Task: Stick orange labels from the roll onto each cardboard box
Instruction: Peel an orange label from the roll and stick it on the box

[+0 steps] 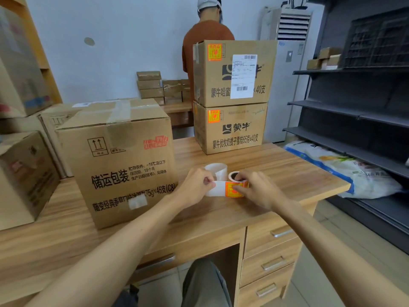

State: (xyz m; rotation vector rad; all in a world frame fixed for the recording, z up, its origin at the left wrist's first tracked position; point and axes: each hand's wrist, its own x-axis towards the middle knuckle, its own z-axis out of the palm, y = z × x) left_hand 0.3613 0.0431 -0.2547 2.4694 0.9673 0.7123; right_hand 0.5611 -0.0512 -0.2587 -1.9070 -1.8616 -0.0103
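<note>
From my remote seat I saw both hands working low over the table (276,171), just right of the near box (119,160). The left hand (194,185) pinched the white backing strip (215,189) between thumb and fingers, and a loose curl of empty liner (218,169) rose behind it. The right hand (257,189) gripped the label roll (236,176), fingers curled over it, with a fingertip on the orange label (231,189) that lay on the pulled-out strip between the 2 hands. The near box carried no orange label on the faces I could see. Farther back on the table stood 2 stacked boxes, the upper box (265,69) and the lower box (234,138), each with an orange sticker at its top left corner. A person (205,34) in an orange shirt stood behind them, and dark shelves (354,120) ran along the right.
</note>
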